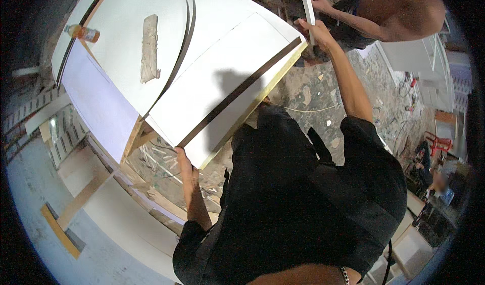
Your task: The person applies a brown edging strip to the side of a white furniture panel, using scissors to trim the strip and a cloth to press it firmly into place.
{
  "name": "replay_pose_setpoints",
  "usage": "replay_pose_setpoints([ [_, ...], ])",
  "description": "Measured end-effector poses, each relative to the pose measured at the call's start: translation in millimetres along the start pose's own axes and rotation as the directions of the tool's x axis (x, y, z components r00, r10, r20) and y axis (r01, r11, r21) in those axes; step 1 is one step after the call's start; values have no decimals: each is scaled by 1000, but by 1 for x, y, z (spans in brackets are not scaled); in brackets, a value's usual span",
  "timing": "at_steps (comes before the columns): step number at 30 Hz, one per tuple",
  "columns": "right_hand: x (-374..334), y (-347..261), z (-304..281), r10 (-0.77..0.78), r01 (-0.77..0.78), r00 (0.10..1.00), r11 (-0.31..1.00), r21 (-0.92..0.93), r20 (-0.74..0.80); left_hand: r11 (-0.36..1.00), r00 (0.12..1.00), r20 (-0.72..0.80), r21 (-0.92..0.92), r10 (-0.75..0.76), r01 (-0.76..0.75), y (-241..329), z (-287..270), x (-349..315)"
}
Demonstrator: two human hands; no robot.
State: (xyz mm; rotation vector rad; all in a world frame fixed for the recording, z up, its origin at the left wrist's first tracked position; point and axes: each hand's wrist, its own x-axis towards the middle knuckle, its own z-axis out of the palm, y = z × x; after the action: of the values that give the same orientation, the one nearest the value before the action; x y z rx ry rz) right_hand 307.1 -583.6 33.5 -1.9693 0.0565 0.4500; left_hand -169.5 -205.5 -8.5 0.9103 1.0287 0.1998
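A white panel with a yellowish front edge lies on the work table before me. Along its near side runs a straight dark brown strip. My left hand grips the panel's near-left corner, right at the strip's end; some of its fingers are hidden. Past the panel's far-right corner, my right hand is closed around the lower part of a narrow white board that stands on edge. A co-worker's hand is beside that same board.
On the white tabletop lie a worn, pale wooden block and curved dark edging strips. An orange drink bottle is at the far left. A bent-over co-worker is at the right. Scraps litter the floor.
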Motion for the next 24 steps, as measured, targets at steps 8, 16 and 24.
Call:
replay_pose_setpoints([
  [8,-109,153,-52,-361,92,868,792,-604,-340,997,985,167,-61,-45,56,8,14,-14],
  [16,-223,112,92,-242,291,956,860,-419,165,998,983,175,-13,-51,54,20,17,-27],
  [24,-182,102,129,-689,631,725,659,-408,8,998,989,131,-8,-67,68,11,11,-10],
])
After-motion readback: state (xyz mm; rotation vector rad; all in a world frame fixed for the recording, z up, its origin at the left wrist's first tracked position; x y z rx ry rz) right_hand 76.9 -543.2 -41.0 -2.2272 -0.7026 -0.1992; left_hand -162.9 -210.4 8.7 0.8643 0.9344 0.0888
